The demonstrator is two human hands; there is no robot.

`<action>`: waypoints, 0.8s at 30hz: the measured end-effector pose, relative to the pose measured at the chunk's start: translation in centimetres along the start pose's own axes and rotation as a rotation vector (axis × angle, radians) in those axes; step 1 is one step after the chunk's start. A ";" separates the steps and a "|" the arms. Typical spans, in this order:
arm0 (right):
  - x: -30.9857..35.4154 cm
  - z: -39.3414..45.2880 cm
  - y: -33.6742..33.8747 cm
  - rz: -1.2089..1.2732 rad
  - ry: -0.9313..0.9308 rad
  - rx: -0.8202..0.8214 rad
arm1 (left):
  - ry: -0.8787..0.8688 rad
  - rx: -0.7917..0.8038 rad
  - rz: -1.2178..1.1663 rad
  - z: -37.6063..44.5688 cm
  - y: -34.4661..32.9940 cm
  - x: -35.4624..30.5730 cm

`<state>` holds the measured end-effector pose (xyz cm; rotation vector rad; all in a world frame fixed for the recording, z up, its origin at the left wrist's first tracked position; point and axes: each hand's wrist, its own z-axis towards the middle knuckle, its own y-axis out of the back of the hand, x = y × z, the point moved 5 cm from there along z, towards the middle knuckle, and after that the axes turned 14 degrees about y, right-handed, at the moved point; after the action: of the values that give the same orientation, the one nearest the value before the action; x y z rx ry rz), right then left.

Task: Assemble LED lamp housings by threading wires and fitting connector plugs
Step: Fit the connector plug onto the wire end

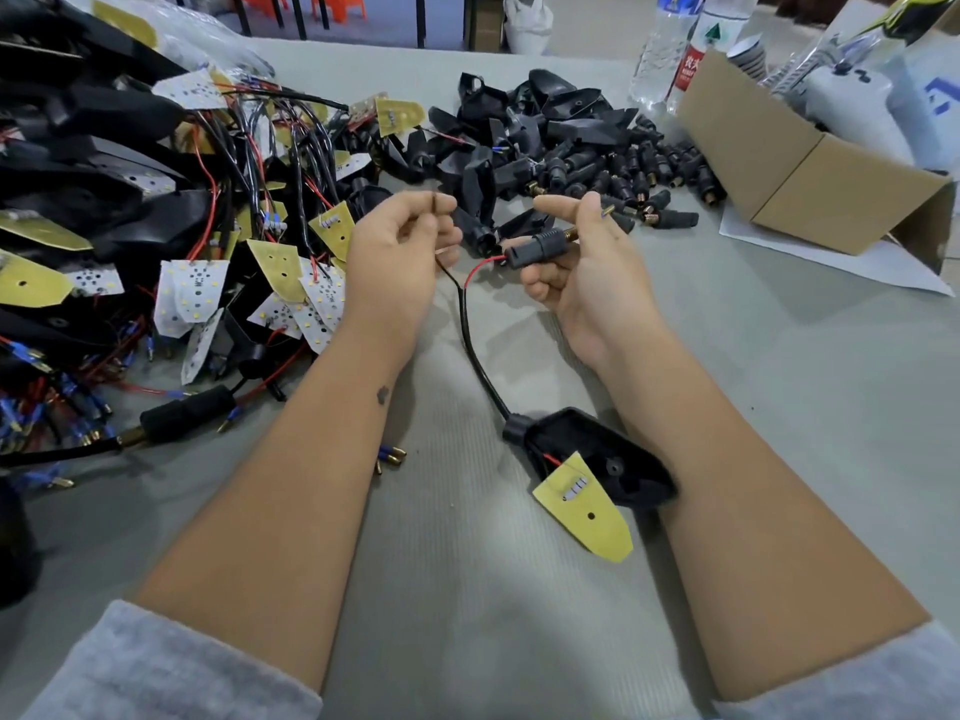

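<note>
Black plastic marks the connector plug (537,247), which the right hand (576,267) grips above the grey table (467,589), a red wire (480,270) entering its rear. Pinched in the left hand (400,252) is the thin black wire (435,200). Their shared cable (478,356) runs down to the lamp housing (592,454) lying between the forearms, its yellow board (584,506) tilted out.

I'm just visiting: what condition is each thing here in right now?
left hand: pinching the black wire's end
right hand: gripping the connector plug
connector plug: red wire already entering it
lamp housing: lying open on the table, cable attached
cardboard box: open, tipped on its side
water bottle: upright
</note>
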<state>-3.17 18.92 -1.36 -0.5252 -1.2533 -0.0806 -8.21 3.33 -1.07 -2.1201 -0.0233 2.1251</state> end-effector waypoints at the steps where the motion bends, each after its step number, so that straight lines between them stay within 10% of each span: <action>1: 0.0 0.0 0.1 0.030 -0.015 -0.006 | 0.035 0.009 -0.065 0.1 0.0 0.1; 16: 0.1 0.4 0.3 0.196 -0.051 -0.033 | -0.268 0.029 0.261 -0.9 -1.0 -1.6; 24: 0.3 0.2 0.1 0.128 -0.042 -0.024 | -0.075 -0.076 0.333 -0.5 -0.7 -0.7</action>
<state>-3.18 19.16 -1.13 -0.6290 -1.2576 0.0230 -7.66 3.89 -0.30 -2.2170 0.2636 2.4195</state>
